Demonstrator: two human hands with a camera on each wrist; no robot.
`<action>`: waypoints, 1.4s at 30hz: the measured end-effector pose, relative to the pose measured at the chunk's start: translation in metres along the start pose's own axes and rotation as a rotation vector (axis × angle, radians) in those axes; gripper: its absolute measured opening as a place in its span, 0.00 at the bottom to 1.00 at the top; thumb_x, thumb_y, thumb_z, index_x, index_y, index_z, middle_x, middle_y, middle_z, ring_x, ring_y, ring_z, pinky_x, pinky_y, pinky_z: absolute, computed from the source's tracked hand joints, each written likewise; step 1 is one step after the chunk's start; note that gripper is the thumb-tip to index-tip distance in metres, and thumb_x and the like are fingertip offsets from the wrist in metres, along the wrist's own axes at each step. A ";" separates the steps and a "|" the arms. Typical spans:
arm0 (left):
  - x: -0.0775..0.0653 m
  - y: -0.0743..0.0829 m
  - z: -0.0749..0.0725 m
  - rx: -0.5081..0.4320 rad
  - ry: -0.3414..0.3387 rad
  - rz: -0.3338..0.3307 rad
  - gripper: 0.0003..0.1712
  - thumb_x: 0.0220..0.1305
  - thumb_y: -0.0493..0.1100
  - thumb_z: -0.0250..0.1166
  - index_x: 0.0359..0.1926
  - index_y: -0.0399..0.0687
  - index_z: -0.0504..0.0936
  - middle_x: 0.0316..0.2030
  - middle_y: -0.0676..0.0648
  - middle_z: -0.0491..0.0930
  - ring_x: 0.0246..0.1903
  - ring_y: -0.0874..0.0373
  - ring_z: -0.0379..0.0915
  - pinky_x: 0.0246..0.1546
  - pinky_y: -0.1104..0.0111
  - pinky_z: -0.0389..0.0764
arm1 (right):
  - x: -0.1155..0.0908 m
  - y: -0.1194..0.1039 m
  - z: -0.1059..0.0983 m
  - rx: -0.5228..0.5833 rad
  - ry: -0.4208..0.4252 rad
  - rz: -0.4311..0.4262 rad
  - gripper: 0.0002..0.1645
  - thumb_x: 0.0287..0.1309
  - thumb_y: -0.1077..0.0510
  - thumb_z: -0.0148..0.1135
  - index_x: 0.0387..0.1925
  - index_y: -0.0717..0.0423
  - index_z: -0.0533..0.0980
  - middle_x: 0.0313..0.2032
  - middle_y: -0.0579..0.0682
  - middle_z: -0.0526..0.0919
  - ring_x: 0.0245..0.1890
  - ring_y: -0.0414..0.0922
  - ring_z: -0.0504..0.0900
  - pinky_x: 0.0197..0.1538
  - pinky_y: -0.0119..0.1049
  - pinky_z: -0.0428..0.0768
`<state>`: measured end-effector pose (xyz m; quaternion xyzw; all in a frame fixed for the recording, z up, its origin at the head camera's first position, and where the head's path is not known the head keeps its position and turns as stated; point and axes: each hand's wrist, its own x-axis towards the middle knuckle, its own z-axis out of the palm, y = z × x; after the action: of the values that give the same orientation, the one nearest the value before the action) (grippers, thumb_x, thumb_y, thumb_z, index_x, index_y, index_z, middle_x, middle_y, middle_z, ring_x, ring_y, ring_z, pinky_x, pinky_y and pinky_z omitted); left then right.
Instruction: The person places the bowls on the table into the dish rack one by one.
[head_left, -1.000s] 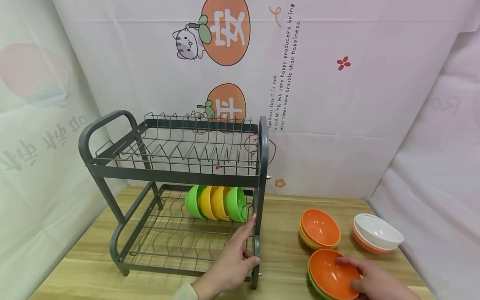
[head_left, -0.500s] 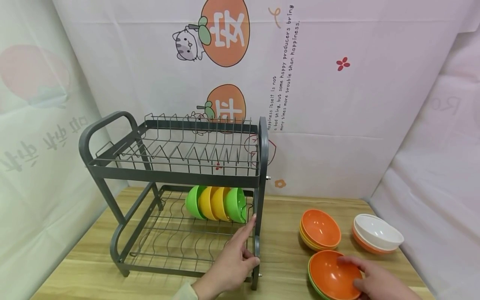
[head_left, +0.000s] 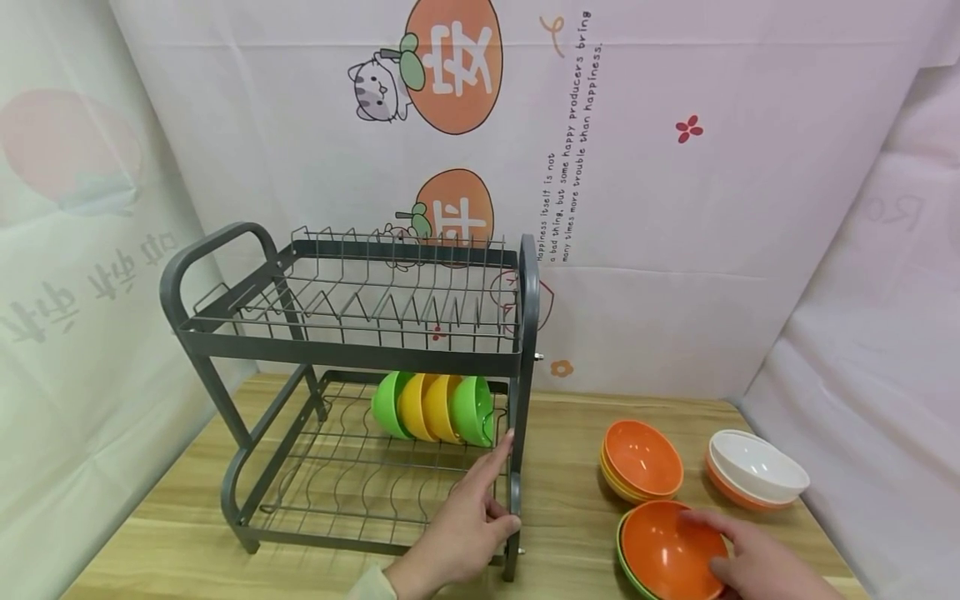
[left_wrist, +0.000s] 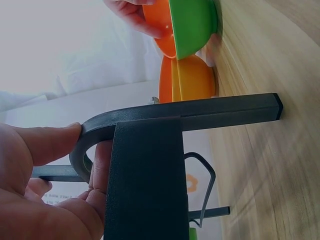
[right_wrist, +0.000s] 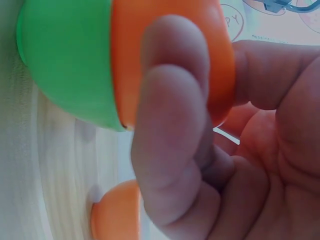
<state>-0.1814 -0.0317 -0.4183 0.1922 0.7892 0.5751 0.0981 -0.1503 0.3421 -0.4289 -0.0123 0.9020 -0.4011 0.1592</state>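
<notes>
My left hand [head_left: 461, 525] grips the lower right side frame of a dark grey two-tier dish rack [head_left: 352, 354]. In the left wrist view its thumb presses the curved bar while the fingers bend round behind. At the right, my right hand [head_left: 757, 558] pinches the rim of an orange bowl [head_left: 663, 546] between thumb and fingers. That bowl sits in a green bowl [right_wrist: 70, 60], tilted slightly, with a thin dark gap along the left rim. On the rack's lower tier, two green bowls and two yellow bowls [head_left: 442, 408] stand on edge in a row.
Behind the held bowl stands another stack, an orange bowl [head_left: 643, 454] on top of yellow [head_left: 618, 483]. Farther right, a white bowl stack [head_left: 757, 461] rests in an orange one. The upper tier [head_left: 375, 292] has wire dividers. A printed cloth [head_left: 675, 250] hangs behind the wooden table.
The orange bowl in my right hand has shifted slightly right, and more of the green rim shows at its left. My left hand stays on the rack.
</notes>
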 end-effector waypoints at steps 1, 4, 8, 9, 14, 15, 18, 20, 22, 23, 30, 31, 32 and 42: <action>0.000 0.000 0.000 -0.001 0.000 0.000 0.59 0.62 0.27 0.66 0.75 0.86 0.48 0.75 0.52 0.53 0.34 0.58 0.76 0.30 0.68 0.82 | -0.001 -0.001 0.000 0.007 0.008 0.013 0.36 0.51 0.72 0.58 0.66 0.65 0.69 0.46 0.59 0.76 0.23 0.51 0.73 0.27 0.35 0.76; 0.001 -0.001 0.001 -0.006 -0.001 0.002 0.58 0.62 0.27 0.66 0.75 0.86 0.48 0.75 0.52 0.53 0.34 0.58 0.76 0.31 0.67 0.82 | -0.002 -0.003 -0.002 0.040 0.020 0.050 0.37 0.52 0.73 0.57 0.67 0.65 0.68 0.45 0.58 0.76 0.23 0.51 0.75 0.27 0.36 0.77; 0.001 -0.001 0.001 -0.006 -0.002 0.003 0.59 0.62 0.27 0.66 0.75 0.86 0.48 0.74 0.52 0.54 0.34 0.58 0.76 0.31 0.68 0.81 | -0.005 -0.007 -0.004 0.067 0.040 0.105 0.37 0.54 0.72 0.57 0.68 0.64 0.67 0.40 0.54 0.78 0.22 0.52 0.76 0.26 0.37 0.78; 0.001 -0.001 0.000 -0.005 -0.002 0.002 0.59 0.62 0.27 0.66 0.75 0.85 0.48 0.74 0.52 0.54 0.34 0.58 0.76 0.31 0.68 0.81 | -0.005 -0.008 -0.005 0.079 0.037 0.112 0.37 0.55 0.72 0.56 0.68 0.64 0.67 0.38 0.53 0.78 0.22 0.52 0.76 0.26 0.37 0.78; 0.001 -0.001 0.000 -0.005 -0.003 0.005 0.59 0.62 0.27 0.66 0.75 0.85 0.48 0.74 0.52 0.54 0.34 0.58 0.76 0.31 0.68 0.81 | -0.010 -0.013 -0.007 0.161 0.015 0.084 0.37 0.57 0.72 0.53 0.70 0.66 0.62 0.35 0.54 0.79 0.22 0.53 0.77 0.25 0.37 0.79; 0.001 -0.001 0.000 -0.004 -0.004 0.007 0.59 0.62 0.27 0.66 0.75 0.85 0.48 0.74 0.52 0.54 0.34 0.58 0.76 0.31 0.68 0.81 | -0.011 -0.014 -0.007 0.181 0.013 0.079 0.37 0.58 0.72 0.53 0.71 0.66 0.62 0.35 0.54 0.79 0.22 0.54 0.78 0.24 0.38 0.79; 0.001 -0.001 0.000 -0.003 -0.004 0.010 0.58 0.62 0.27 0.66 0.75 0.85 0.48 0.74 0.53 0.54 0.34 0.58 0.76 0.31 0.68 0.81 | -0.013 -0.018 -0.007 0.220 0.020 0.060 0.39 0.57 0.71 0.53 0.72 0.65 0.61 0.39 0.55 0.79 0.22 0.56 0.78 0.24 0.39 0.80; 0.000 -0.001 0.000 -0.005 -0.004 0.016 0.58 0.62 0.28 0.66 0.76 0.84 0.49 0.74 0.52 0.54 0.33 0.59 0.76 0.30 0.68 0.81 | -0.014 -0.021 -0.006 0.235 0.024 0.042 0.40 0.56 0.71 0.53 0.72 0.64 0.61 0.41 0.56 0.79 0.22 0.56 0.78 0.24 0.40 0.80; 0.000 -0.001 -0.001 -0.011 -0.003 0.018 0.58 0.62 0.27 0.66 0.76 0.84 0.49 0.75 0.51 0.53 0.33 0.59 0.75 0.30 0.68 0.81 | -0.015 -0.025 -0.005 0.240 0.030 0.009 0.41 0.55 0.71 0.53 0.73 0.64 0.60 0.43 0.57 0.79 0.21 0.56 0.78 0.24 0.41 0.80; 0.000 -0.001 -0.001 -0.014 -0.003 0.021 0.58 0.62 0.27 0.66 0.76 0.83 0.49 0.75 0.51 0.53 0.33 0.58 0.75 0.29 0.68 0.81 | -0.015 -0.027 -0.004 0.244 0.035 -0.011 0.41 0.55 0.71 0.53 0.73 0.64 0.60 0.45 0.58 0.78 0.21 0.56 0.78 0.24 0.41 0.81; 0.000 0.000 0.000 -0.012 0.000 0.000 0.58 0.62 0.27 0.66 0.75 0.85 0.49 0.75 0.52 0.53 0.33 0.58 0.76 0.30 0.68 0.81 | -0.014 -0.045 0.006 0.355 0.014 -0.127 0.40 0.56 0.72 0.53 0.72 0.66 0.60 0.54 0.64 0.72 0.19 0.55 0.78 0.26 0.42 0.82; 0.000 0.000 0.000 -0.011 0.001 0.000 0.58 0.62 0.27 0.66 0.75 0.85 0.49 0.75 0.52 0.53 0.33 0.58 0.76 0.30 0.68 0.82 | -0.014 -0.047 0.008 0.378 0.005 -0.138 0.40 0.56 0.72 0.53 0.72 0.66 0.60 0.55 0.64 0.72 0.19 0.55 0.78 0.26 0.42 0.82; 0.000 0.000 0.000 -0.011 0.001 0.000 0.58 0.62 0.27 0.66 0.75 0.85 0.49 0.75 0.52 0.53 0.33 0.58 0.76 0.30 0.68 0.82 | -0.013 -0.050 0.010 0.397 -0.003 -0.142 0.40 0.56 0.72 0.53 0.72 0.65 0.60 0.55 0.64 0.71 0.19 0.55 0.78 0.26 0.42 0.82; 0.000 -0.001 0.000 -0.009 0.002 0.043 0.58 0.61 0.27 0.66 0.76 0.81 0.49 0.75 0.50 0.54 0.33 0.60 0.76 0.30 0.68 0.82 | -0.012 -0.076 0.032 0.445 0.005 -0.129 0.39 0.54 0.71 0.55 0.70 0.59 0.66 0.62 0.66 0.65 0.19 0.56 0.78 0.25 0.40 0.82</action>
<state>-0.1816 -0.0325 -0.4196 0.2082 0.7823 0.5807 0.0858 -0.1370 0.2699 -0.3905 -0.0336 0.7889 -0.5997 0.1300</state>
